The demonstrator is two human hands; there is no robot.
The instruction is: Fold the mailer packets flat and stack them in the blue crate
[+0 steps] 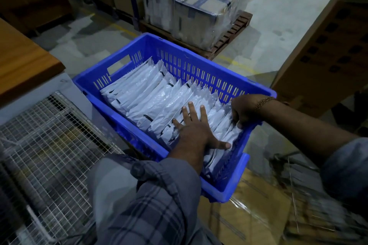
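Blue crate (201, 69): holds a row of white mailer packets (151, 95), standing on edge and overlapping, filling most of its length. Left hand (196, 129): fingers straight and spread, pressing the near packets flat. Right hand (244, 110): fingers curled round the end packet at the crate's right wall. Step, judged: seating a packet into the row. Next: release, then tamp level.

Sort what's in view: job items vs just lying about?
Job: blue crate; mailer packets standing in a row inside; left hand pressing flat on them; right hand gripping the packets at the row's end.

Lying about: wrapped boxes, pallet, wire mesh, wooden tabletop.
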